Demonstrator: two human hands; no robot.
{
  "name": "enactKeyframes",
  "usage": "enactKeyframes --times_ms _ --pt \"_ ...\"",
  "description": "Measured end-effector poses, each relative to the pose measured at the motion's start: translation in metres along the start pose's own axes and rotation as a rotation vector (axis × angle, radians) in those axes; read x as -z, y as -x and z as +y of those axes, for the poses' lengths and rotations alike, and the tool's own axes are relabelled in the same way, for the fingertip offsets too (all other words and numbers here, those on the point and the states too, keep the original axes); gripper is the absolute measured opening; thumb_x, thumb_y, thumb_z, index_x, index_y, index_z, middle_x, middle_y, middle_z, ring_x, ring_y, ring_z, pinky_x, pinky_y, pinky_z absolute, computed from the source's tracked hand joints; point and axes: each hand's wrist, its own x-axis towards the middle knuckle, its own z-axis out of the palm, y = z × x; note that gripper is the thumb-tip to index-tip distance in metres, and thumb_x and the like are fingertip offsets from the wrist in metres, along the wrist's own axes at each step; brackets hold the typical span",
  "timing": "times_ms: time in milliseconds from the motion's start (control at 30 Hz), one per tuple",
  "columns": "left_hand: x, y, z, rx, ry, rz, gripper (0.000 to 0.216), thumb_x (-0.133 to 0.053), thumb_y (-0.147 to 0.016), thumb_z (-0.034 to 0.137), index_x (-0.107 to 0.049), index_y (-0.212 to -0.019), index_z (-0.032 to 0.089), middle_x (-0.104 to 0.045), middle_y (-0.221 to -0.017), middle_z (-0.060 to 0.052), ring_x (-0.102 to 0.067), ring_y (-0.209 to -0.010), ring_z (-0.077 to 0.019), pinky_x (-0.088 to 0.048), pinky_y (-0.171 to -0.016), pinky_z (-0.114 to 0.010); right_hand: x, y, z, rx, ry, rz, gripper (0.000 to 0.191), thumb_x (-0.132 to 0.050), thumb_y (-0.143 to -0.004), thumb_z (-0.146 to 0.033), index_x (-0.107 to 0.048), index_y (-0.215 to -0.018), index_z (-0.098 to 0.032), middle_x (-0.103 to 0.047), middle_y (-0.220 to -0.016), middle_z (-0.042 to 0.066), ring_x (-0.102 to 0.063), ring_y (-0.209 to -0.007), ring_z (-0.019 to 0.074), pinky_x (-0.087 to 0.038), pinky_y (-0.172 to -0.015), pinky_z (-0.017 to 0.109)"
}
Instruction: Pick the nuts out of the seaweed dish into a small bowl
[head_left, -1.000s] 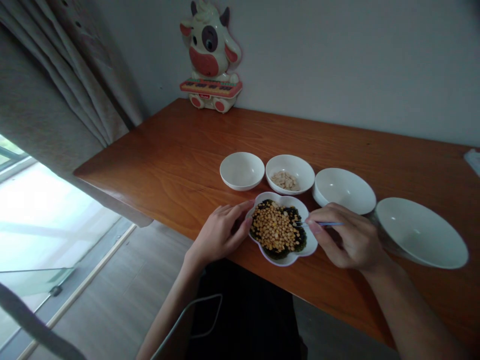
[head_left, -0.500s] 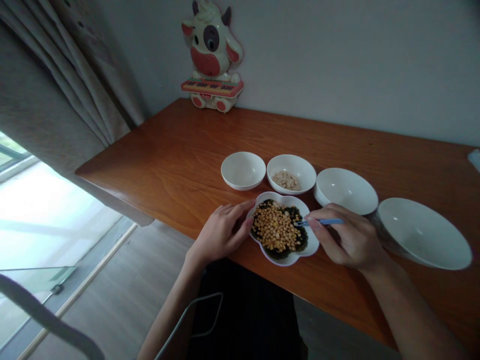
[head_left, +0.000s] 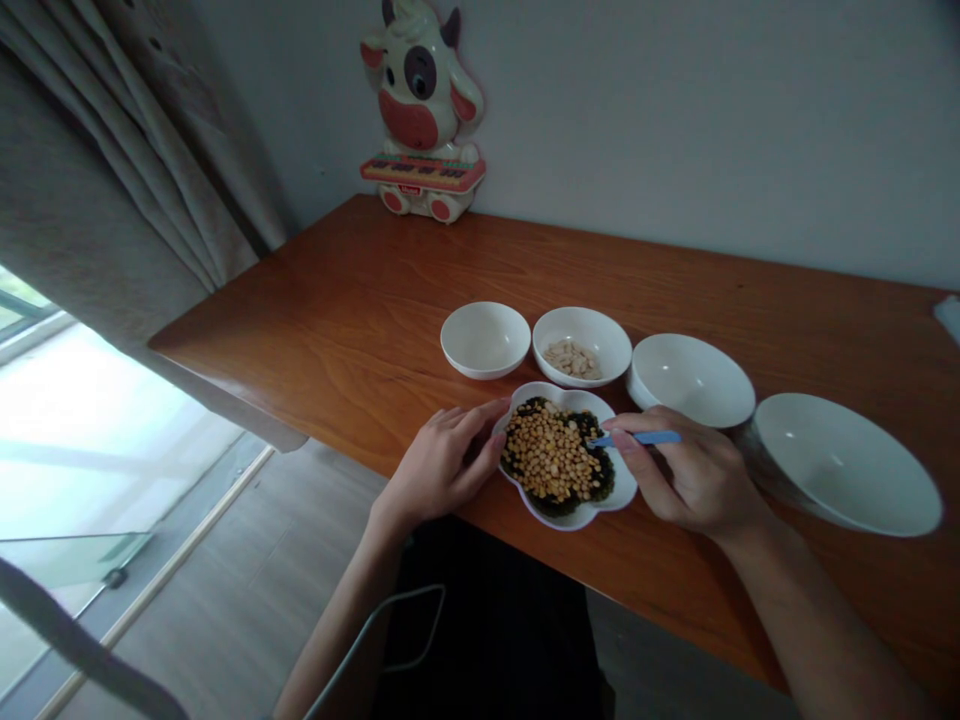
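Note:
A white flower-shaped dish (head_left: 619, 487) near the table's front edge holds yellow beans (head_left: 550, 455) heaped over dark green ones. My left hand (head_left: 439, 463) rests against the dish's left rim, fingers curled round it. My right hand (head_left: 690, 472) pinches blue tweezers (head_left: 637, 438) whose tips reach into the right side of the dish. Behind the dish stands a small white bowl (head_left: 582, 345) with pale seeds in it.
An empty small bowl (head_left: 484, 338) sits at the back left of the dish. Two larger empty white bowls (head_left: 691, 379) (head_left: 846, 462) stand to the right. A cow-shaped toy keyboard (head_left: 421, 110) leans on the wall. A curtain (head_left: 112, 180) hangs at the left.
My right hand has shifted slightly left with the tweezers, bringing their tips a little further over the beans. The left hand has stayed in place.

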Motion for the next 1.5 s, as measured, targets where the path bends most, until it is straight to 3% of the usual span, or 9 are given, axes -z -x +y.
enactKeyframes --times_ms 633,867,1067,1300,1500 --pt "0.000 0.000 -0.001 -0.001 -0.001 -0.011 0.040 -0.045 -0.108 0.032 -0.050 -0.145 0.019 -0.071 -0.130 -0.012 -0.071 -0.110 -0.0251 -0.056 -0.096 -0.044 0.000 -0.004 -0.004 -0.030 0.034 0.032 0.016 -0.061 -0.091 -0.006 -0.063 -0.104 -0.016 -0.076 -0.092 0.008 -0.073 -0.078 0.0175 -0.060 -0.070 0.028" --pt "0.000 0.000 -0.001 0.003 -0.006 -0.009 0.040 -0.045 -0.108 0.033 -0.051 -0.144 0.019 -0.072 -0.128 -0.012 -0.072 -0.109 -0.0257 -0.056 -0.096 -0.045 0.002 -0.007 -0.008 -0.159 0.130 0.110 0.014 -0.059 -0.093 -0.013 -0.068 -0.101 -0.020 -0.078 -0.085 0.004 -0.073 -0.068 0.0167 -0.059 -0.066 0.027" --pt "0.000 0.000 0.000 -0.006 -0.002 0.003 0.039 -0.046 -0.108 0.032 -0.052 -0.144 0.020 -0.072 -0.128 -0.012 -0.072 -0.110 -0.0255 -0.056 -0.097 -0.043 0.000 0.003 -0.003 -0.283 0.216 0.285 0.015 -0.057 -0.095 -0.020 -0.072 -0.099 -0.021 -0.079 -0.089 0.005 -0.075 -0.076 0.0217 -0.059 -0.064 0.032" --pt "-0.001 0.001 -0.002 0.000 -0.005 -0.007 0.040 -0.046 -0.107 0.033 -0.052 -0.144 0.018 -0.073 -0.122 -0.011 -0.072 -0.105 -0.0252 -0.055 -0.094 -0.043 -0.006 -0.002 0.004 -0.447 0.230 0.422 0.020 -0.054 -0.100 -0.027 -0.073 -0.097 -0.021 -0.075 -0.080 0.006 -0.073 -0.076 0.0235 -0.055 -0.065 0.036" --pt "0.000 0.001 -0.001 0.016 -0.024 -0.018 0.040 -0.045 -0.108 0.035 -0.052 -0.144 0.018 -0.074 -0.117 -0.012 -0.071 -0.100 -0.0250 -0.054 -0.091 -0.043 -0.015 -0.016 0.006 -0.474 0.282 0.407 0.019 -0.054 -0.101 -0.029 -0.071 -0.104 -0.021 -0.077 -0.093 0.009 -0.073 -0.080 0.0235 -0.055 -0.068 0.036"
